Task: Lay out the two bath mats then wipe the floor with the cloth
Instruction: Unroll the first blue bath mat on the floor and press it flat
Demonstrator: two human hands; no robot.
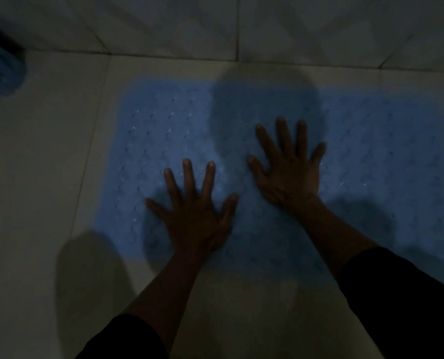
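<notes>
One blue bath mat (371,151) is down flat on the tiled floor (47,164): left hand (197,216) and right hand (290,174) both lie palm-down on it, fingers splayed straight, gripping nothing, right a bit further forward than left. A second blue thing (1,66), far off to the left of the left hand, may be the other mat, too dark to tell. By my read, mat two and the wiping are left; no cloth visible.

Pale tiled floor (47,156), dimly lit. Blue mat (371,151) spread flat across centre and right, studded with small bumps. Blurred blue bundle (1,71) at far left edge, well apart from mat.
</notes>
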